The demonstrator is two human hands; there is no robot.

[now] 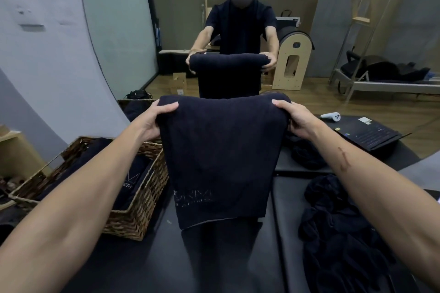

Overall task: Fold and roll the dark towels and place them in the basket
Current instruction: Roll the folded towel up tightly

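A dark navy towel (220, 159) hangs folded in front of me, its lower edge with a faint logo touching the black table (214, 257). My left hand (158, 115) grips the towel's upper left corner, thumb on the near side. At the upper right corner my right hand (294, 116) grips it the same way. The wicker basket (140, 207) stands to the left on the table, with dark towels (133, 181) inside. A pile of loose dark towels (333, 226) lies at the right.
A mirror ahead shows a person holding the same towel (228, 64). A laptop (371, 135) and a white controller (331, 116) lie at the far right of the table. Another crumpled dark towel (307, 152) sits behind the pile.
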